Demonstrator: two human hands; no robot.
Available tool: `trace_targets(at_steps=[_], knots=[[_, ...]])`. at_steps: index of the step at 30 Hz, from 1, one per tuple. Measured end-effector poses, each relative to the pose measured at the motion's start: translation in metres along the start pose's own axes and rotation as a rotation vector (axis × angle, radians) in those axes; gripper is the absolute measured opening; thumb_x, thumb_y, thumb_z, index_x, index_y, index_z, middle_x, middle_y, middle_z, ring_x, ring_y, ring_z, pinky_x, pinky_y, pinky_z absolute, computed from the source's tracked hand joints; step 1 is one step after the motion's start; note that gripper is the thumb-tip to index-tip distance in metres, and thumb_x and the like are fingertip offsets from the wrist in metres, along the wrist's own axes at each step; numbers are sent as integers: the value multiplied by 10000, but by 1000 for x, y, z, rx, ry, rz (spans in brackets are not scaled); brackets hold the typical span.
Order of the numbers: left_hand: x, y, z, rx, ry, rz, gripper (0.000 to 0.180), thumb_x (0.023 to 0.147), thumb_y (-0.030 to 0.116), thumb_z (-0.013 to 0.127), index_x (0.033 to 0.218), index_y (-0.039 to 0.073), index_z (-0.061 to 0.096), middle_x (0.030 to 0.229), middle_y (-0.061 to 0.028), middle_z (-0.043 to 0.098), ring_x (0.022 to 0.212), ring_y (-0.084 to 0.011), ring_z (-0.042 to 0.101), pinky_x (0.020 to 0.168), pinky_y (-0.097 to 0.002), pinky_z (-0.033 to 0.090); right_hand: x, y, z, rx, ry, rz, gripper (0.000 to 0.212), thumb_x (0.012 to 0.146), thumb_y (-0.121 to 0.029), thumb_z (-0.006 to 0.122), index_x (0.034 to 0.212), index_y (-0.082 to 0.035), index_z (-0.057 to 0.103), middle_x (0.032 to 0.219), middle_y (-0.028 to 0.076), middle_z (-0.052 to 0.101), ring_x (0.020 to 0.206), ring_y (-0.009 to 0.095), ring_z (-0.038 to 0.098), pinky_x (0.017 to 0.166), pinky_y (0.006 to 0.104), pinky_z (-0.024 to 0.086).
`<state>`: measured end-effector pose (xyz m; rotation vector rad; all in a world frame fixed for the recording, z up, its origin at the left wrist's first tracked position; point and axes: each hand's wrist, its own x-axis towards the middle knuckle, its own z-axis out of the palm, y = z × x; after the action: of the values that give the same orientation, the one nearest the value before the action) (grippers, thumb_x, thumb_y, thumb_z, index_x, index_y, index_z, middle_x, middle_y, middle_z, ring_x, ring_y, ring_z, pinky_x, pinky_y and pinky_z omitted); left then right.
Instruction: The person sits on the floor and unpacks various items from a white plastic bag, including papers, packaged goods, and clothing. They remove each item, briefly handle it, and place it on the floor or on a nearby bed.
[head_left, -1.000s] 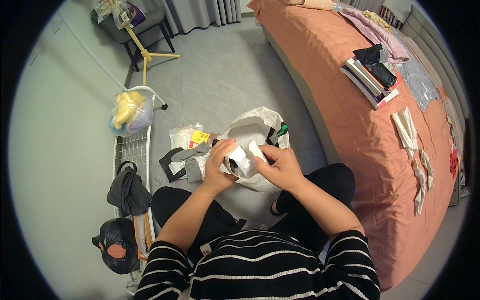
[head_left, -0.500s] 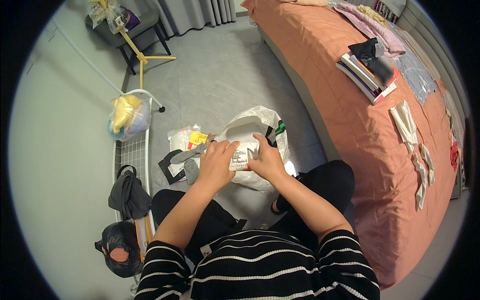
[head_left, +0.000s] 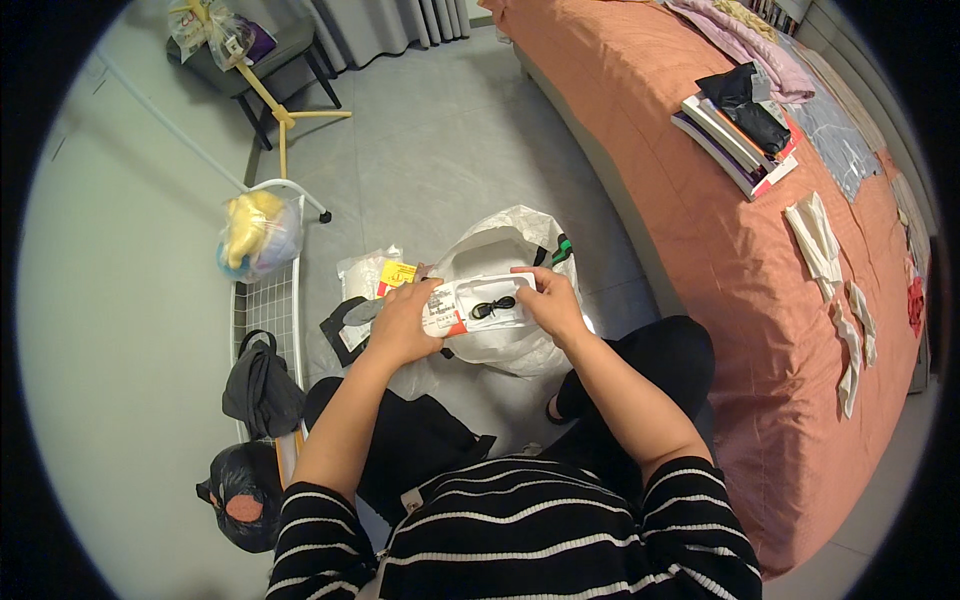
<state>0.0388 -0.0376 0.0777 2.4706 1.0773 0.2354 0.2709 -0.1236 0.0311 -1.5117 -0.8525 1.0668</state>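
Over a large white bag (head_left: pixel 522 352) on the floor, my two hands hold a small white carton pulled lengthwise. My left hand (head_left: pixel 403 325) is wrapped round the printed outer box (head_left: pixel 441 310), which has a label and an orange-red corner. The far end of the white inner tray (head_left: pixel 515 289) is pinched in my right hand (head_left: pixel 552 305). In the tray's recess lies a coiled black cable (head_left: pixel 492 307). The tray sticks well out of the box on the right, its left end hidden inside.
Left of the bag lie plastic-wrapped packages (head_left: pixel 372 275) and a dark packet (head_left: pixel 343 330). A white wire rack (head_left: pixel 268 310) runs along the wall. The bed (head_left: pixel 640 130) on the right holds a stack of books (head_left: pixel 728 155) and white clothing (head_left: pixel 815 245).
The tray has slid out of the box to the right, bringing the black cable into sight. My hands have moved apart, the right going right and the left going left.
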Motion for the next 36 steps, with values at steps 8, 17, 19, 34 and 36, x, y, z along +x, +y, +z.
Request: trace_targets(at_steps=[8, 17, 19, 34, 36], knots=[[0, 23, -18, 40, 13, -34, 846, 514, 143, 749, 1307, 112, 458, 1205, -155, 537, 1105, -369, 488, 944, -406, 430, -2, -15, -13, 240, -122, 57, 494, 780, -33, 582, 1272, -31, 532, 1093, 63, 612, 916, 98, 575, 784, 239, 450], [-1, 31, -27, 20, 38, -92, 827, 521, 142, 747, 1295, 121, 458, 1228, -145, 533, 1110, -373, 486, 948, -404, 431, -9, -31, -18, -149, -79, -473, 478, 755, -52, 631, 1205, -142, 495, 1451, 127, 265, 1133, 251, 500, 835, 355, 479], [-2, 35, -29, 32, 67, -105, 816, 530, 143, 745, 1294, 128, 458, 1217, -137, 533, 1112, -364, 480, 936, -414, 434, -17, -38, -14, -191, -40, -507, 426, 728, -47, 648, 1125, -136, 524, 1440, 151, 270, 1182, 263, 470, 836, 364, 481], [-9, 50, -29, 188, 230, -55, 767, 565, 120, 737, 1281, 169, 467, 1203, -82, 517, 1119, -310, 464, 850, -493, 428, -13, -27, -7, -491, 53, -641, 231, 741, -88, 711, 962, -127, 656, 1354, 162, 359, 1052, 313, 563, 864, 371, 484], [-10, 52, -25, 199, 220, -48, 774, 563, 122, 741, 1284, 170, 465, 1226, -88, 510, 1128, -311, 461, 862, -495, 425, -17, -32, -7, -502, 19, -525, 207, 742, -82, 705, 939, -109, 648, 1334, 177, 373, 1039, 322, 568, 857, 369, 487]])
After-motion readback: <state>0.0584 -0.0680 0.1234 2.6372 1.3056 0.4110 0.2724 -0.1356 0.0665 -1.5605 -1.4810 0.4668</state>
